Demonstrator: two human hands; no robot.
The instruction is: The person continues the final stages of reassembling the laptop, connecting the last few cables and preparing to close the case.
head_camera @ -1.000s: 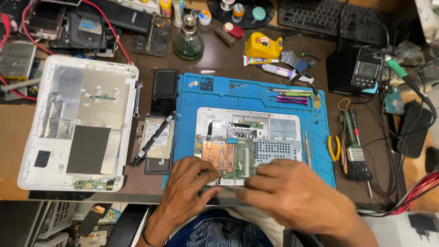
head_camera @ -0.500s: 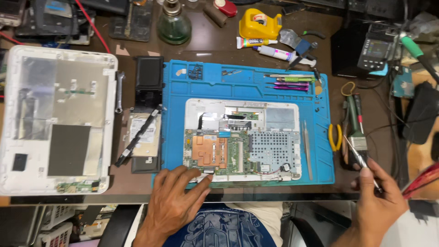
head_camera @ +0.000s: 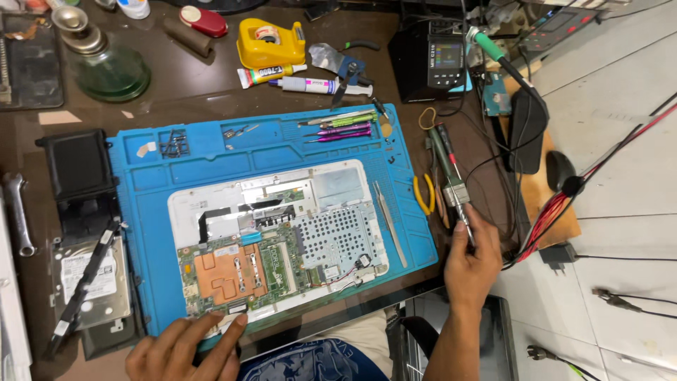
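Dark wood surface (head_camera: 211, 77) spreads under everything, cluttered from edge to edge, and on it lies a big blue work mat (head_camera: 211, 159) with shallow trays moulded along its top. On the mat sits an opened laptop base (head_camera: 278, 236) in white plastic, its green circuit board, copper heat plate and perforated metal shield all bare to view. Left of the mat, a black block sits above a hard drive (head_camera: 88, 279) with a black strip lying across it. Behind the mat stand a green glass bottle (head_camera: 113, 70), a yellow tape dispenser (head_camera: 271, 42) and two tubes of glue, and a black meter (head_camera: 434, 67) with a small lit screen stands to the right of them. Slim tweezers (head_camera: 390, 224) lie on the mat just right of the laptop base. The left hand (head_camera: 185, 347) rests flat, fingers spread and holding nothing, touching the near edge of the mat and laptop base. The right hand (head_camera: 471, 264), off the mat's right edge, is closed around the lower end of a slender screwdriver (head_camera: 449, 176), or some tool much like it, which points away among yellow-handled pliers (head_camera: 424, 194).
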